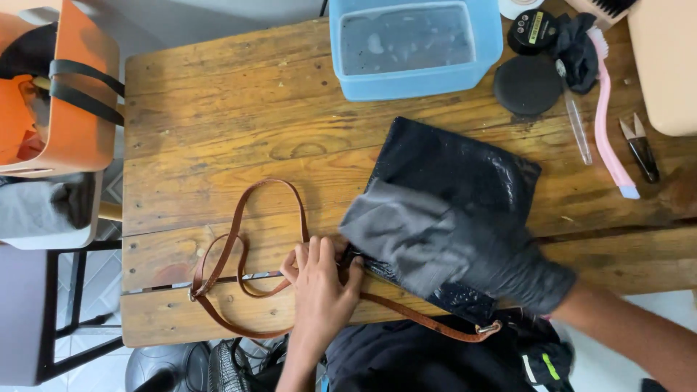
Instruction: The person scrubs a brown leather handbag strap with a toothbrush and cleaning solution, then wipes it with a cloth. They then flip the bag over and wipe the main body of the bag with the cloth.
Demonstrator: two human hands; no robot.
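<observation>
A flat black textured bag (465,170) lies on the wooden table (218,109), its brown leather strap (243,243) looped to the left. My left hand (319,283) presses on the bag's near left corner, fingers spread over strap and edge. My right hand (515,272) is wrapped in a grey cloth (414,232) and rests on the bag's near half. The cloth hides the fingers. The strap's far end with a metal clasp (488,329) hangs over the table's near edge.
A blue plastic tub of water (414,47) stands at the back. To the right lie a round black tin and lid (528,85), a dark rag (577,47), a pink brush (608,123), small snips (639,149). An orange bag (58,87) sits at left.
</observation>
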